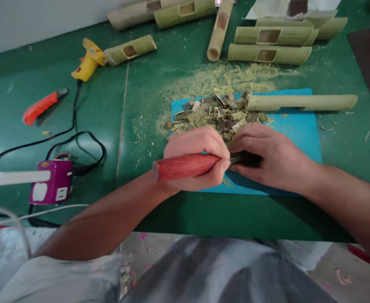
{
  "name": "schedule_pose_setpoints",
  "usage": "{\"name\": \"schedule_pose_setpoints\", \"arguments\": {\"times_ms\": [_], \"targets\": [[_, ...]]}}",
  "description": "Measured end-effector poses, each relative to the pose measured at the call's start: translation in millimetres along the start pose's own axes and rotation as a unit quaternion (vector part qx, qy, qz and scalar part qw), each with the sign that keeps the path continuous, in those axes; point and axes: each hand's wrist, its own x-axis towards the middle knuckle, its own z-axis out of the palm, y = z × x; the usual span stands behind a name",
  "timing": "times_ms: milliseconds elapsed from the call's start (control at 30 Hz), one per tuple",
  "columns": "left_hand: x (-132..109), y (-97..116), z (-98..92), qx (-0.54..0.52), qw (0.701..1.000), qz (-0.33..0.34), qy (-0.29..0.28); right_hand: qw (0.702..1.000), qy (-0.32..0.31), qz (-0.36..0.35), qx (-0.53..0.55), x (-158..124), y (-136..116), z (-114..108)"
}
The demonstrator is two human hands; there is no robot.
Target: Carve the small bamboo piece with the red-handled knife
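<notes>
My left hand (199, 158) is closed around the red wooden handle of a carving tool (185, 167); only a short bit of metal shows past the fingers, so its kind is hard to tell. Touching it at the fingertips, my right hand (275, 155) is closed on a dark brown piece (250, 158), partly hidden by the fingers. Both hands are low over the blue mat (301, 139). Just beyond them lies a heap of small bark-like chips (218, 111). A slender bamboo tube (301, 102) rests across the mat behind my right hand.
Notched bamboo tubes (270, 54) lie along the back, with sawdust (222, 80) before them. At left are a yellow glue gun (90, 61), an orange-handled cutter (42, 107) and a purple power adapter (54, 181) with cords. A dark brown sheet (369, 63) lies at right.
</notes>
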Motion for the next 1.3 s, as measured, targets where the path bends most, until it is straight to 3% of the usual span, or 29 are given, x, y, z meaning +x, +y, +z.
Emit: {"name": "schedule_pose_setpoints", "arguments": {"times_ms": [200, 400, 567, 733, 1133, 1300], "targets": [[-3, -4, 0.7, 0.011, 1.0, 0.021, -0.001, 1.0, -0.001, 0.007, -0.001, 0, 0, 0], [-7, -9, 2.8, 0.001, 0.996, 0.01, 0.083, 1.0, -0.007, 0.006, -0.004, 1, -1, 0], [-3, -10, -2.2, -0.032, 0.999, 0.002, -0.004, 1.0, -0.02, 0.011, -0.006, 1, -1, -1], [-2, -9, -6.5, -0.022, 0.999, 0.001, -0.029, 1.0, -0.021, 0.014, -0.001, 0, -1, -1], [0, 5, -0.1, 0.005, 0.999, -0.042, -0.004, 1.0, -0.004, 0.002, 0.005, 0, 3, 0], [-2, 0, 0.9, 0.009, 0.999, -0.007, 0.043, 1.0, 0.005, -0.004, -0.006, 1, 3, 1]]}}
